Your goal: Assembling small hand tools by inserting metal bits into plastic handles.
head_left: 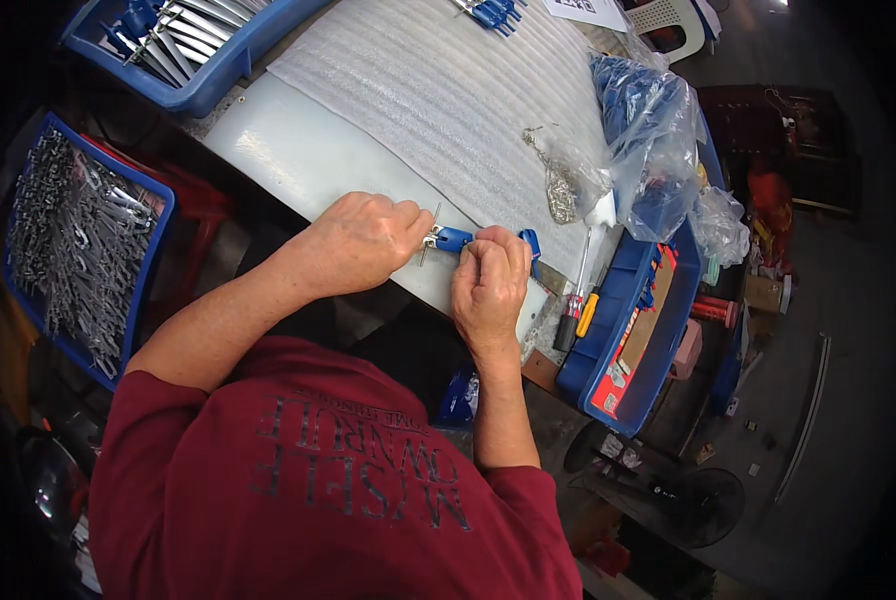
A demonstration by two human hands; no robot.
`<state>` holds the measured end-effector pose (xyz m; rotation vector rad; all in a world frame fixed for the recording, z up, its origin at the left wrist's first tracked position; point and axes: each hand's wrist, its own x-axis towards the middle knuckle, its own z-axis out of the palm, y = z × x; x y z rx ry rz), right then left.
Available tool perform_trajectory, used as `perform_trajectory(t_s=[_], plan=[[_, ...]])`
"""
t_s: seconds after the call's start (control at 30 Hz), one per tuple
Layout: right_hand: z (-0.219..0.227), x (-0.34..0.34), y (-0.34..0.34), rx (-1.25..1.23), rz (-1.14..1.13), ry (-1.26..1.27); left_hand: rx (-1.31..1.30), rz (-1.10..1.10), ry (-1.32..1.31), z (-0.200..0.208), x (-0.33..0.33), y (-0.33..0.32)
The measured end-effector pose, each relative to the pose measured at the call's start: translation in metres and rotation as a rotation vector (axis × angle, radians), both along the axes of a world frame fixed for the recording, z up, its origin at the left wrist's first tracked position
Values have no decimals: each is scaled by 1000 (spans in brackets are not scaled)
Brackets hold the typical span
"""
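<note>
Blue at one end and metallic at the other, a small part (pixel 454 239) sits between 2 hands above the table (pixel 298 150), near its edge. The left hand (pixel 363 238) curls its fingers around the metal end; the right hand (pixel 492 285) pinches the blue end, wrist bent slightly. The left forearm (pixel 243 310) slants; the right forearm (pixel 502 400) rises nearly straight. Rightward lies a screwdriver (pixel 569 325).

A maroon T-shirt (pixel 308 545) is worn, with short sleeves (pixel 153 410) and rows of dark lettering (pixel 376 478).
</note>
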<state>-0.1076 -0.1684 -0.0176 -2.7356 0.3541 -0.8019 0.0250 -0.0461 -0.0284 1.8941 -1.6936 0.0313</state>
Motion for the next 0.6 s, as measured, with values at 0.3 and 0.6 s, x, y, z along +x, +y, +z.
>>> perform_trajectory(t_s=[0.3,0.6], plan=[[0,-1,-1,67,-17,-2,-16,0,-22,-2,-1,-1],[1,-1,-7,140,0,5,0,15,-32,-1,-1,-1]])
